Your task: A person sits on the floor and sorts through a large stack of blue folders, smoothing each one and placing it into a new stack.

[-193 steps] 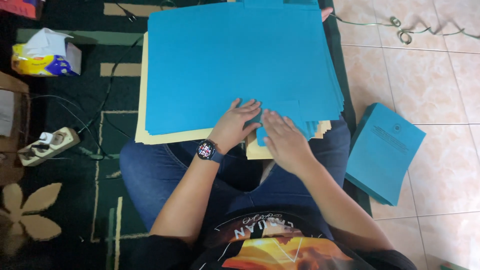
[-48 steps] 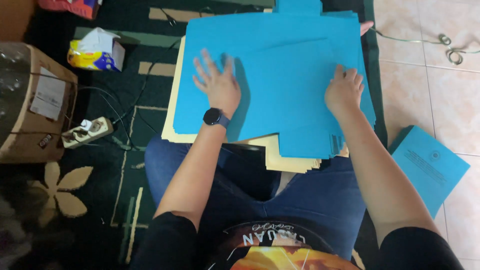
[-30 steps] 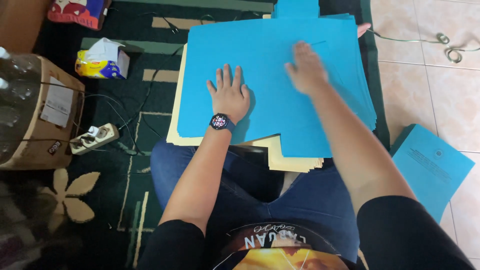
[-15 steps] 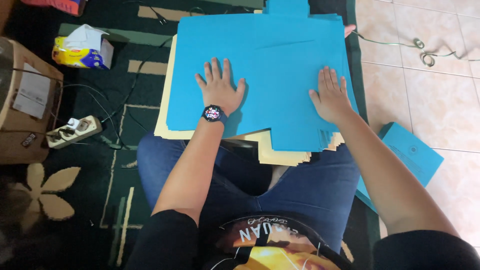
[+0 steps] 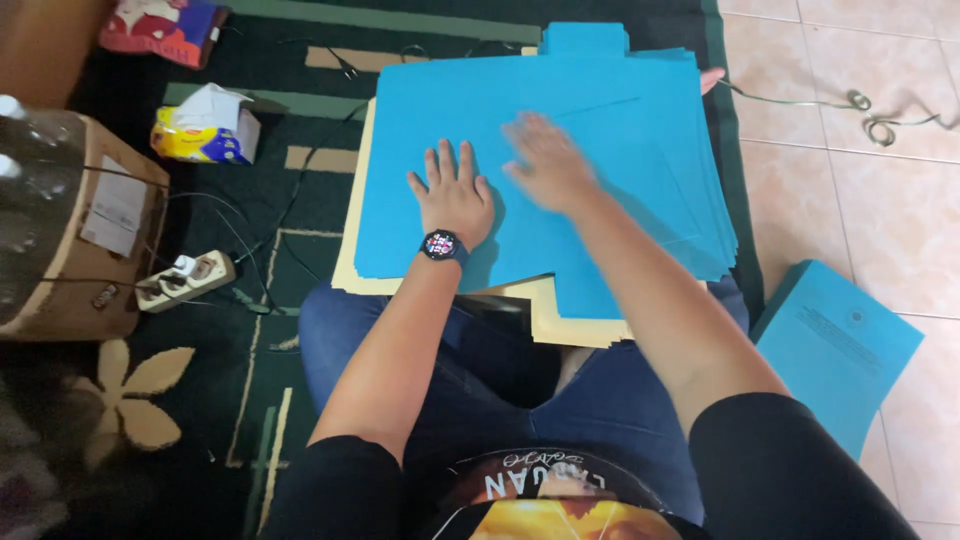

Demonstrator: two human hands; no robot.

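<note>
Two hands lie flat on the top sheet, the left hand (image 5: 455,195) and the right hand (image 5: 545,160), and one wristwatch (image 5: 440,245) sits on the left wrist. One large pile of blue folder sheets (image 5: 620,120) lies over one layer of cream sheets (image 5: 570,325), too closely stacked to count singly, and one smaller stack of blue folders (image 5: 835,345) lies apart on the tiled floor. On the carpet there are one tissue box (image 5: 205,130), one power strip (image 5: 185,280), one cardboard box (image 5: 75,245), one red packet (image 5: 165,30) and one coiled cord (image 5: 870,115) on the tiles.
</note>
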